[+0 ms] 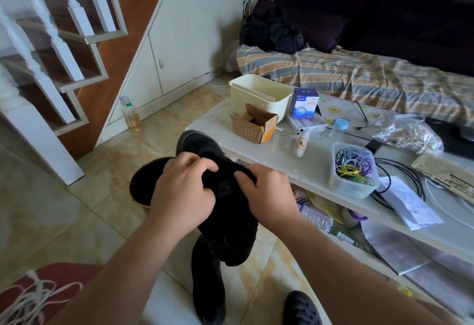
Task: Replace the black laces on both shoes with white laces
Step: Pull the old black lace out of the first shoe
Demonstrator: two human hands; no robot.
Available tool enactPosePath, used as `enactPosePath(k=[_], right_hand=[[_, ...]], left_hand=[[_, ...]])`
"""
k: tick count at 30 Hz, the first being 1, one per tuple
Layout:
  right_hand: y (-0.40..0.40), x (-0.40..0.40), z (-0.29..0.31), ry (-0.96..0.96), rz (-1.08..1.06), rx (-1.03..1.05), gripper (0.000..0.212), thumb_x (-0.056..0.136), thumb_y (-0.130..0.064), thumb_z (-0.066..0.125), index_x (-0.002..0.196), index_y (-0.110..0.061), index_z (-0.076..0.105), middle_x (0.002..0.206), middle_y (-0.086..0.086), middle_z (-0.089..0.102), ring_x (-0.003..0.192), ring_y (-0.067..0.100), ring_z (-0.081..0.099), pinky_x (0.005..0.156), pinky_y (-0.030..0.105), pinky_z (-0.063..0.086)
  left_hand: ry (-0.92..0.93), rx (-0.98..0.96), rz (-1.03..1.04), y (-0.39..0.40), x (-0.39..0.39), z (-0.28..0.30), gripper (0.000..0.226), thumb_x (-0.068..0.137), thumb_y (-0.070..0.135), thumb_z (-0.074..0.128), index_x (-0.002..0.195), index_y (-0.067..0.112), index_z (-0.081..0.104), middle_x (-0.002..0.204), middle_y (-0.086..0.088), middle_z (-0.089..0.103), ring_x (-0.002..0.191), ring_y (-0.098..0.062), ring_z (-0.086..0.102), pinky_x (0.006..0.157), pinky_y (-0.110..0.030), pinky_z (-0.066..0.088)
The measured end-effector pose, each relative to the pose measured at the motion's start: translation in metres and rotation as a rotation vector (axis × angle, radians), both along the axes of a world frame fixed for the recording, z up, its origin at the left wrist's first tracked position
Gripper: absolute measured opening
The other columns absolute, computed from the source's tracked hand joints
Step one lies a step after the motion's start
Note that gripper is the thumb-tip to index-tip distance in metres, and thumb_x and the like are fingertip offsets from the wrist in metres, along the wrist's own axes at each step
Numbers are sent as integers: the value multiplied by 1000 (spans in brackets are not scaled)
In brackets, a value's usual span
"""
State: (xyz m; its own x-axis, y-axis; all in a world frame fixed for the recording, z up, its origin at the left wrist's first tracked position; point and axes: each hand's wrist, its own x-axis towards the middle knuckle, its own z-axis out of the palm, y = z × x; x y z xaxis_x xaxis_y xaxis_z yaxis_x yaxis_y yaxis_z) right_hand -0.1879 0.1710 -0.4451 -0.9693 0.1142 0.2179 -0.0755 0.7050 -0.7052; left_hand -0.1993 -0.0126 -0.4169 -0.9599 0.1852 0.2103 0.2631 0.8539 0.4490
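Marble-look floor tiles (107, 170) and a cluttered white worktop (277, 155) fill my view, while at centre frame my left hand (183, 191) and right hand (269, 193) both curl fingers into the black shoe (225, 211), white laces (30, 299) lying lower left, a cardboard box (254, 124) beyond.

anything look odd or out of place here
Mostly clutter. White laces lie in a loose tangle on the red seat at lower left. A small cardboard box sits tipped on its side on the white table, flaps open.
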Motion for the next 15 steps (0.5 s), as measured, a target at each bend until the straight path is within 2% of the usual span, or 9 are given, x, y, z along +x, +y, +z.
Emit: enactPosePath(k=[2, 5, 8, 10, 12, 15], right_hand=[[1, 0, 0, 16, -10, -15, 42, 102, -40, 60, 64, -28, 47, 61, -6, 48, 60, 15, 47, 63, 35, 37], [3, 1, 3, 10, -5, -76, 39, 102, -39, 61, 67, -26, 52, 62, -6, 51, 58, 11, 47, 55, 27, 32], [2, 4, 6, -33, 12, -87, 38, 102, -38, 61, 67, -32, 52, 63, -8, 53, 57, 8, 48, 53, 23, 32], [2, 3, 4, -52, 28, -102, 34, 102, -38, 62, 71, -26, 60, 65, -3, 57, 59, 13, 52, 54, 28, 37], [1, 4, 6, -97, 52, -174, 30, 102, -38, 63, 78, -20, 67, 68, 0, 63, 62, 16, 57, 57, 32, 41], [2, 5, 6, -198, 27, -391, 28, 103, -35, 63, 80, -21, 70, 58, -11, 57, 53, 6, 50, 54, 26, 40]], left_hand=[[-29, 52, -3, 3, 0, 3, 29, 87, 21, 60, 111, 36, 69, 123, 18, 54, 112, -15, 51, 95, -39, 48], [84, 25, -18, 1, -2, -1, 15, 90, 41, 70, 101, 33, 76, 115, 17, 61, 102, -13, 61, 86, -37, 54], [122, 35, -25, -1, -5, -5, 12, 91, 38, 77, 93, 25, 78, 106, 12, 65, 97, -15, 64, 82, -33, 53], [122, 30, -7, -3, -7, -4, 11, 93, 33, 76, 89, 23, 78, 102, 9, 67, 94, -17, 65, 80, -34, 53], [106, 12, -7, -6, -9, -3, 11, 94, 33, 74, 93, 23, 78, 105, 9, 66, 97, -17, 65, 82, -33, 52], [52, -8, -27, -9, -9, -1, 18, 94, 40, 73, 106, 28, 77, 117, 11, 62, 108, -14, 61, 90, -29, 49]])
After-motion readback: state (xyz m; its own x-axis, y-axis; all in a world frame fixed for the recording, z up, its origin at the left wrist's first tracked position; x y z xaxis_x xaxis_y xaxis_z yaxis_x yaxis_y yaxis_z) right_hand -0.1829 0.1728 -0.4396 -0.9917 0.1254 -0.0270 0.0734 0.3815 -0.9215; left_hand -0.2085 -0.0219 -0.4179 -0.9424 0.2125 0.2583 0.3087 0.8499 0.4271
